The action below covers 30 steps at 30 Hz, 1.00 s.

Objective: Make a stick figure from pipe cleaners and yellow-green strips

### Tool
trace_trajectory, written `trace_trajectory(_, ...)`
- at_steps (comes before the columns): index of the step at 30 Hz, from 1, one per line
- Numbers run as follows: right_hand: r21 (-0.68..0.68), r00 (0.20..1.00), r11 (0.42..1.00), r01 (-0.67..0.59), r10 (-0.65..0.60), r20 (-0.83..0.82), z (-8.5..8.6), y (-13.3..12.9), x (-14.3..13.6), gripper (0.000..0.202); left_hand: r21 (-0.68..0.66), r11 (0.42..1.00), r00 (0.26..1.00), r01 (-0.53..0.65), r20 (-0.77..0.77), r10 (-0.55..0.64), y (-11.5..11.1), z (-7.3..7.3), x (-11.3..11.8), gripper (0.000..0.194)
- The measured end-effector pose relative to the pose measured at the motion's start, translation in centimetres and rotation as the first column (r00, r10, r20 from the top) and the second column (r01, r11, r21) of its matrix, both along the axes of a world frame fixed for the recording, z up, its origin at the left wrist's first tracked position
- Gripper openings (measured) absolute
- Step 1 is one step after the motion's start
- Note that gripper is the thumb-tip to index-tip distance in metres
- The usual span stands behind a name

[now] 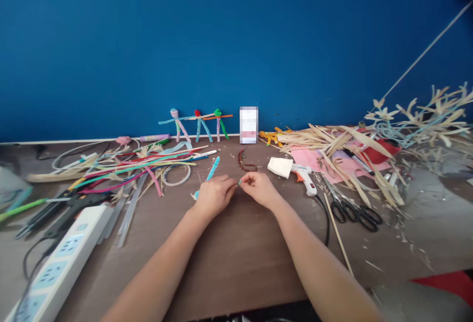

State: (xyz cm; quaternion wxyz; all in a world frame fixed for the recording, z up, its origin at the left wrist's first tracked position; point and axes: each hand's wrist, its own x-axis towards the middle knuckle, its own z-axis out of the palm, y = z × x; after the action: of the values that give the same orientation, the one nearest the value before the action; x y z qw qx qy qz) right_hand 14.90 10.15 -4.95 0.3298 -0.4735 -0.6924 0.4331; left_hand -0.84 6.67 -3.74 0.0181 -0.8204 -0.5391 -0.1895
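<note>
My left hand (216, 193) is closed around a light blue fuzzy stem (213, 168), whose upper part sticks out above the knuckles and whose other end shows at the left of the hand. Fingers pinched, my right hand (258, 188) meets the left fingertips at a small green bit (239, 182). Both hands are just above the brown table (236, 258). Beyond them lies a string of dark red beads (244, 163). Three fuzzy-stem figures (198, 124) stand against the blue wall.
Coloured stems (148, 166) and a white power strip (61, 263) lie at the left. At the right are a white glue gun (306, 179), scissors (356, 213), a thin stick (338, 235) and dried husk strips (332, 139). A blurred-out upright screen (249, 125) leans on the wall.
</note>
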Motion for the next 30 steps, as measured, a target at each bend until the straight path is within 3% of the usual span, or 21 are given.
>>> trace_trajectory(6, 0.104, 0.999, 0.994, 0.019, -0.022, 0.031, -0.5, -0.2, -0.2, 0.008, -0.04, 0.999, 0.997, 0.002, 0.076, 0.001, 0.0, -0.1, 0.1, 0.025)
trace_trajectory(12, 0.275, 0.999, 0.961, -0.044, 0.033, 0.043, 0.4, -0.6, -0.3, 0.009, -0.251, 0.967, 0.922, 0.051, 0.385, 0.051, 0.5, -0.1, -0.1, 0.021)
trace_trajectory(17, 0.395, 0.994, 0.912, -0.108, 0.108, 0.021, 1.1, -1.1, -0.3, 0.014, -0.492, 0.83, 0.726, 0.263, 0.668, 0.165, 0.9, 0.6, -0.9, 0.023)
trace_trajectory(22, 0.465, 0.974, 0.86, -0.211, 0.226, 0.023, 1.6, -1.7, -0.2, 0.019, -0.626, 0.652, 0.581, 0.428, 0.743, 0.332, 0.8, 1.1, -1.4, 0.022)
trace_trajectory(24, 0.467, 0.974, 0.861, -0.2, 0.225, 0.002, 1.6, -1.8, -0.2, 0.02, -0.605, 0.686, 0.588, 0.405, 0.746, 0.311, 0.8, 1.2, -1.3, 0.022)
trace_trajectory(26, 0.394, 0.984, 0.912, -0.118, 0.16, -0.076, 1.5, -1.7, -0.4, 0.016, -0.509, 0.818, 0.659, 0.267, 0.717, 0.23, 0.6, 1.3, -1.0, 0.022)
trace_trajectory(28, 0.21, 0.978, 0.977, -0.035, 0.076, -0.194, 1.2, -1.4, -0.6, 0.015, -0.322, 0.943, 0.783, 0.087, 0.608, 0.135, 0.4, 1.3, -0.7, 0.021)
trace_trajectory(30, -0.01, 0.954, 1.0, -0.028, 0.024, -0.3, 1.0, -1.0, -0.8, 0.017, -0.136, 0.991, 0.891, -0.01, 0.448, 0.071, 0.2, 1.2, -0.5, 0.02)
